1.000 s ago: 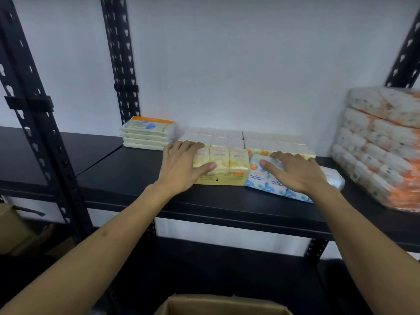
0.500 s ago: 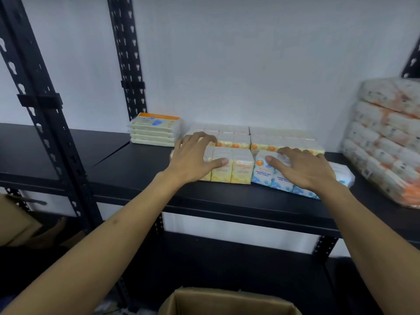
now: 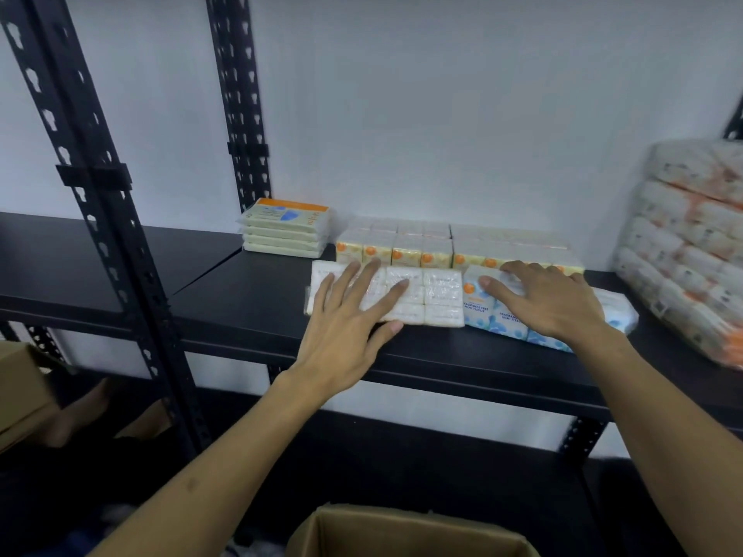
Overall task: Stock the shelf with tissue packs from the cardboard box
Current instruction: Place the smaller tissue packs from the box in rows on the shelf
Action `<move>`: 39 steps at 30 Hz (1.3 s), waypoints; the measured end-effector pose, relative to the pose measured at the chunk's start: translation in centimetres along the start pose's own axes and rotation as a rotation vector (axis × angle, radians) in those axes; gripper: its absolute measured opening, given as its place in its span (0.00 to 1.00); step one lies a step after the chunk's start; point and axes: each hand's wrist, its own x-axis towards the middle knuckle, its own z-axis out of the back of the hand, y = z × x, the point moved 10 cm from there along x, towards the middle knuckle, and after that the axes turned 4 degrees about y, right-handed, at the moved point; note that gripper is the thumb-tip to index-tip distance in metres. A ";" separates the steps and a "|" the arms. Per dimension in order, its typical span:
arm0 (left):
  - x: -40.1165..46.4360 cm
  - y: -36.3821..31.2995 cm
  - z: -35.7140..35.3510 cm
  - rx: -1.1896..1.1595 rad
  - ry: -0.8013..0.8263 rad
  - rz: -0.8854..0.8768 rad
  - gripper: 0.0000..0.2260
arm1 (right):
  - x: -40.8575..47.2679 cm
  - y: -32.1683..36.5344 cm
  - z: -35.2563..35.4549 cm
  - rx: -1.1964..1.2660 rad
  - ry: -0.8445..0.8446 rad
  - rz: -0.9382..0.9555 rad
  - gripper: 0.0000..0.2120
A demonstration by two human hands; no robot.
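Shelf [image 3: 257, 299]: black metal board carrying all stocked goods; it serves as the landmark for every place below.
Back row: yellow-and-orange tissue packs [image 3: 396, 251] stand along the rear of the shelf, against the wall, in at least 2 bundles side by side.
Front row, left part: a white tissue bundle [image 3: 434, 295] lies flat near the front edge of the shelf, just in front of the back row.
Front row, right part: a blue tissue bundle [image 3: 492, 315] lies on the shelf touching the white bundle's right end.
Left hand [image 3: 345, 315]: fingers straight and spread, palm laid flat on the white bundle, grasping nothing.
Right hand [image 3: 551, 303]: fingers lightly bent over the top of the blue bundle, pressing it down, not curled round it.
Other stock: a stack of 4 flat packs [image 3: 285, 227] at the rear left of the shelf; a large wrapped bale [image 3: 691, 251] at its right end.
Cardboard box [image 3: 410, 532]: open, below the shelf at the bottom of the view; contents hidden.
Done, as judged: 2 rows partly filled.
Left, as judged: the shelf's front left is bare; whether the box holds more cannot be told.
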 end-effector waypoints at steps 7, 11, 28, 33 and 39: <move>-1.4 -1.2 2.1 0.028 -0.174 -0.016 0.19 | -0.7 0.2 0.1 -0.018 -0.028 0.012 0.38; 0.7 -0.2 5.0 -0.061 -0.211 0.011 0.12 | -0.8 0.3 0.1 -0.021 -0.027 0.014 0.38; 1.7 0.6 0.3 0.046 -0.021 0.084 0.35 | -0.9 0.3 0.2 -0.027 -0.053 0.022 0.37; 1.3 0.7 0.9 0.062 -0.004 0.078 0.28 | -1.1 0.3 0.2 -0.028 -0.058 0.025 0.39; 4.5 -0.4 2.1 0.068 0.254 0.066 0.35 | -0.9 0.2 0.2 -0.028 -0.053 0.029 0.40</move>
